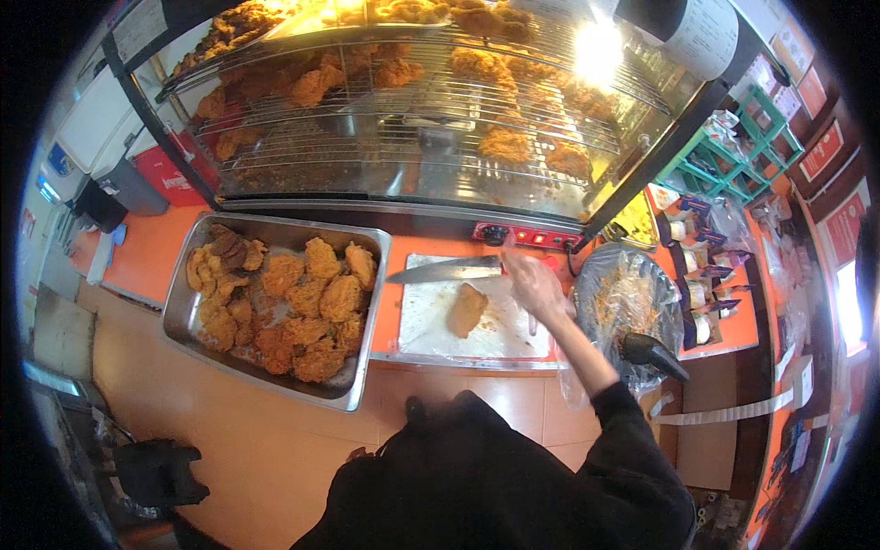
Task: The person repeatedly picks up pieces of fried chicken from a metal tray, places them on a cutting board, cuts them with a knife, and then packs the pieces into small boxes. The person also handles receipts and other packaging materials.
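My right hand (536,285), in what looks like a clear plastic glove, is at the right part of a pale cutting board (426,337), by the handle end of a large knife (447,269). The knife lies across the board's far part, its tip pointing left; whether my fingers grip its handle is unclear. One piece of fried food (467,311) rests on the board below the blade. Left of the board, a deep steel pan (275,395) holds several breaded fried pieces (340,299). A small bit of what may be my left hand (359,454) shows beside my black sleeve; the rest is hidden.
A glass-fronted warming cabinet (405,206) with racks of fried chicken stands behind the board. To the right are a plastic-lined bowl (625,275) of shredded food with a black-handled utensil (653,354), a compartmented holder of small packs (701,295) and green baskets (742,155).
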A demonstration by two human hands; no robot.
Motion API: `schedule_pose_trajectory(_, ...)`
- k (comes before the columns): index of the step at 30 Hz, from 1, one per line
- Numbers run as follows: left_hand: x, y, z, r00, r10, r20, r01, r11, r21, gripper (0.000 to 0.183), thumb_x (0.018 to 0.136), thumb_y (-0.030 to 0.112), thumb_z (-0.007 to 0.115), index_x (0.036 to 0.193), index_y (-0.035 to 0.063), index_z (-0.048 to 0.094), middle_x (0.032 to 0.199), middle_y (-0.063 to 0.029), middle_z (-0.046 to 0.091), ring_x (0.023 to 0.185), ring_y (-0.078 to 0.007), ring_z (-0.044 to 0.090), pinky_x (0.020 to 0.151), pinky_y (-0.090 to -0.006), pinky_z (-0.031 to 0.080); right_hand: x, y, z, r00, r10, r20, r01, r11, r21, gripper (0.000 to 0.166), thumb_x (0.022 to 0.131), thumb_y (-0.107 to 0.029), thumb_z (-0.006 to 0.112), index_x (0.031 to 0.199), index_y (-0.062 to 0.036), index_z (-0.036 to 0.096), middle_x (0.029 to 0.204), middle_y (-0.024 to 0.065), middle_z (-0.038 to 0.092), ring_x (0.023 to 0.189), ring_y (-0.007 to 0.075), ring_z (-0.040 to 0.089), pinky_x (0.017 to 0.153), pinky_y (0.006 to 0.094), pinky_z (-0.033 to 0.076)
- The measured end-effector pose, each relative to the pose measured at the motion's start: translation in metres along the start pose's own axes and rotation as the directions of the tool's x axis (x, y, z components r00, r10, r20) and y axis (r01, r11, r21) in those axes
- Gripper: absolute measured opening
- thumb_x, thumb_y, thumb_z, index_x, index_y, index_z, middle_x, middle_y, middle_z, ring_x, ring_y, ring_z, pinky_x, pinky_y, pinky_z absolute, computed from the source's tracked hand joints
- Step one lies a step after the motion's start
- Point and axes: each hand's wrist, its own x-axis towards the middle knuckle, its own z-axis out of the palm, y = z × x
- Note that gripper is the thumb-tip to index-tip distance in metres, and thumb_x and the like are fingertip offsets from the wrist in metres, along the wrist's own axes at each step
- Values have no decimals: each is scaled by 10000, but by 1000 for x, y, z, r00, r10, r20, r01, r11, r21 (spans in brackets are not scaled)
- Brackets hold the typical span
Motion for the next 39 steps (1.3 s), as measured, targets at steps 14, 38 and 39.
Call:
schedule_pose_trajectory(14,-152,266,100,680,694,235,-733,636,241,190,895,98,478,1047,21,559,905,-153,637,831,-317,629,667,-357,487,-5,-2,-32,928,-141,344,152,988,-6,226,860,-146,407,1023,-7,482,851,211,627,727,356,645,565,464,523)
schedule_pose_trajectory(38,-74,357,189,455,874,167,-746,272,608,466,881,131,423,1324,-3,377,1424,-120,327,1325,-240,295,1087,-454,201,-49,-16,24,814,-301,497,243,953,178,260,909,-204,395,1043,19,406,818,230,616,804,405,622,722,504,486)
schedule_pose_trajectory(39,-74,359,188,462,873,155,-743,285,606,468,878,128,425,1325,-2,377,1426,-119,325,1326,-240,293,1085,-455,205,-42,-23,11,794,-274,543,216,962,170,255,911,-206,394,1039,14,406,824,232,614,809,406,621,719,508,485)
